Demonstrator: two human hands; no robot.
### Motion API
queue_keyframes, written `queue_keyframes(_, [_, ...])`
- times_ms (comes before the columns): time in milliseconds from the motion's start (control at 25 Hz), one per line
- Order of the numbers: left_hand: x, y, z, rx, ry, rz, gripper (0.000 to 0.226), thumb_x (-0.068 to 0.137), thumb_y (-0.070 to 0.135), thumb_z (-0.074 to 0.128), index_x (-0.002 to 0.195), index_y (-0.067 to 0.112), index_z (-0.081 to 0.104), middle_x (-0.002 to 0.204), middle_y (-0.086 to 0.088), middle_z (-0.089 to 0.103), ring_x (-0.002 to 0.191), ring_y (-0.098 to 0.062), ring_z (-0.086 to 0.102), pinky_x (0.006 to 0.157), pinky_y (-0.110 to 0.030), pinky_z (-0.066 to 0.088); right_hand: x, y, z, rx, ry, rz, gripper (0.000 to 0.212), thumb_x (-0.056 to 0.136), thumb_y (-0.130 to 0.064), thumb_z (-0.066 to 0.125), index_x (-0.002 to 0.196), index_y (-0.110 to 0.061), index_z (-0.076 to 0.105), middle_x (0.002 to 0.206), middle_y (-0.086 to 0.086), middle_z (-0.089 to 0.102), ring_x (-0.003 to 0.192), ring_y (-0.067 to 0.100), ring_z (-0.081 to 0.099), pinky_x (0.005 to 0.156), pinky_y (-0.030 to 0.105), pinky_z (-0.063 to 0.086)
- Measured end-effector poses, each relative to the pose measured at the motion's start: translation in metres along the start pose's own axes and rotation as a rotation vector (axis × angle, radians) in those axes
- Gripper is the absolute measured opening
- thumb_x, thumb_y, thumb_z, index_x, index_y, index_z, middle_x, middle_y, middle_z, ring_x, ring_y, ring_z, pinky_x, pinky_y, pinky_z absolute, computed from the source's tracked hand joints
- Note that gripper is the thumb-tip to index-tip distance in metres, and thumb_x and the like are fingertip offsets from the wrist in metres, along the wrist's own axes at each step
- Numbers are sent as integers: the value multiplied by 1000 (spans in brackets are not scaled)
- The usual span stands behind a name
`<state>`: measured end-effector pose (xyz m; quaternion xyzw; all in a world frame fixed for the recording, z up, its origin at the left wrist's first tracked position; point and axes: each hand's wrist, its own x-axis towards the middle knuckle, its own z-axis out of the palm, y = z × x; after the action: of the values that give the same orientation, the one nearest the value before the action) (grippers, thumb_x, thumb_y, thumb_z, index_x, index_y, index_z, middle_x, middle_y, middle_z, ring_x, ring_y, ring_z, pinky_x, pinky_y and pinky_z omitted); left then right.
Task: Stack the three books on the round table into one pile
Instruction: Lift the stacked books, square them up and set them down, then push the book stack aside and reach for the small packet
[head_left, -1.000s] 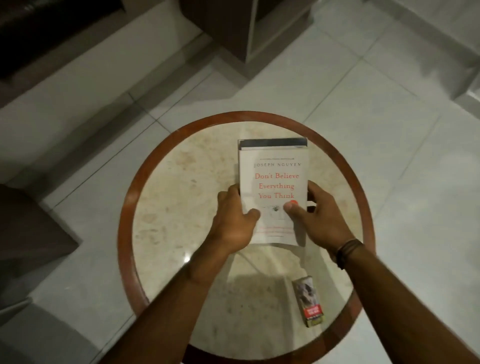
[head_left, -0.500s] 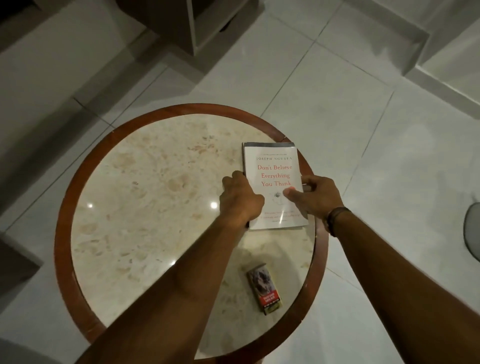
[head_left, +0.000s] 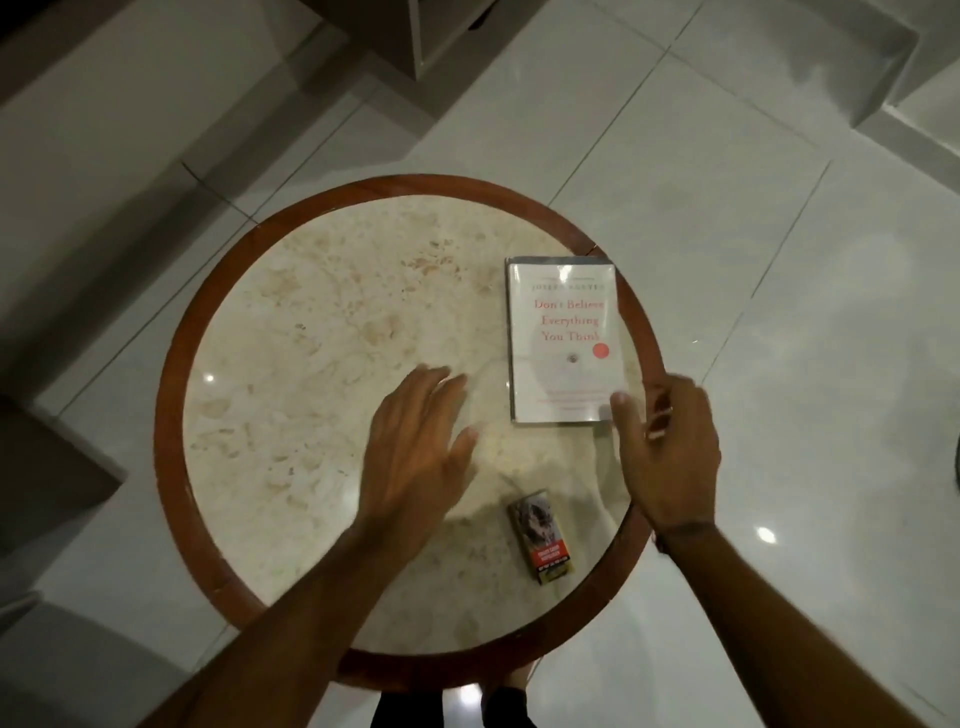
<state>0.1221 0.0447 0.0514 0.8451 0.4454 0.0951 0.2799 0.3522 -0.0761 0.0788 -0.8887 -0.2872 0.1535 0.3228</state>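
Note:
A white book with red title lettering (head_left: 563, 343) lies flat at the right side of the round table (head_left: 171, 374), a dark edge of another book showing under its far and left sides. How many books lie beneath it I cannot tell. My left hand (head_left: 415, 447) hovers flat over the marble, fingers spread, to the left of the pile and apart from it. My right hand (head_left: 670, 452) is at the pile's near right corner, thumb tip close to the cover, fingers loosely curled and holding nothing.
A small cigarette pack (head_left: 543, 538) lies on the table near its front right rim, between my two arms. Pale floor tiles (head_left: 779, 260) surround the table. A dark wooden cabinet (head_left: 415, 36) stands beyond it, and dark furniture (head_left: 41, 467) sits at the left.
Both hands have let go of the white book and drawn back toward me, the left one sliding off to the left. The pile stays at the table's right side.

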Motion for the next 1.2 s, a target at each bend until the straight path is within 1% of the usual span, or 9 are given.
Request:
queue_keyframes(200, [-116, -101, -13, 291, -77, -91, 65, 111, 47, 31, 167, 16, 36, 180, -8, 26, 170, -26, 14, 138, -57, 11, -127, 21, 2, -220, -343, 11, 53, 90, -80, 52, 129, -45, 50, 102, -22, 56, 77, 2, 67, 59, 7, 39])
queue_keyframes(280, [-132, -125, -14, 343, -96, -98, 66, 111, 45, 27, 170, 15, 29, 182, -8, 20, 171, -28, 14, 139, -57, 9, -145, 25, 10, -292, -435, -17, 61, 83, -78, 60, 133, -45, 45, 104, -24, 52, 82, 2, 63, 63, 10, 43])
queue_keyframes(360, [-135, -135, -10, 366, -91, -89, 66, 111, 45, 24, 171, 17, 22, 182, -9, 19, 170, -29, 15, 139, -56, 8, -149, 26, 15, -342, -482, -36, 68, 82, -69, 67, 139, -45, 40, 112, -20, 59, 90, 6, 59, 71, 18, 50])
queue_keyframes(440, [-139, -144, -8, 374, -65, -106, 66, 111, 43, 24, 172, 19, 18, 183, -8, 18, 171, -28, 13, 139, -56, 8, -148, 20, 26, -351, -490, -47, 65, 86, -61, 67, 141, -47, 36, 117, -15, 66, 93, 10, 62, 75, 25, 54])
queue_keyframes(520, [-137, -141, 2, 380, -59, -75, 67, 111, 42, 25, 173, 20, 17, 185, -5, 14, 171, -26, 12, 139, -56, 10, -143, 11, 26, -324, -466, -7, 67, 88, -64, 65, 145, -48, 34, 120, -14, 69, 97, 12, 68, 79, 32, 61])
queue_keyframes(640, [-139, -147, 5, 397, -46, -80, 67, 111, 43, 21, 174, 22, 14, 186, -2, 9, 171, -24, 10, 137, -57, 14, -130, -34, 56, -247, -468, -100, 73, 85, -67, 62, 150, -47, 37, 108, -16, 66, 86, 6, 66, 76, 25, 59])
queue_keyframes(800, [-139, -151, 8, 402, -38, -76, 67, 111, 42, 26, 174, 23, 14, 186, -1, 5, 172, -23, 7, 135, -57, 15, -94, -119, 137, -141, -402, -315, 70, 89, -46, 72, 154, -31, 50, 108, -4, 71, 84, 9, 65, 71, 23, 57])
queue_keyframes(1000, [-138, -152, 10, 390, -10, -70, 69, 108, 50, 37, 172, 26, 23, 184, 0, 19, 171, -24, 15, 136, -59, 21, -57, -193, 220, -206, -451, -365, 75, 90, -54, 64, 159, -30, 44, 117, 1, 71, 99, 25, 70, 81, 40, 61])
queue_keyframes(1200, [-139, -150, 8, 330, 83, -48, 67, 105, 49, 46, 168, 27, 38, 178, 1, 36, 168, -23, 28, 133, -60, 29, -58, -199, 249, -227, -391, -415, 73, 88, -54, 66, 154, -26, 51, 117, 2, 75, 95, 25, 72, 76, 39, 62])
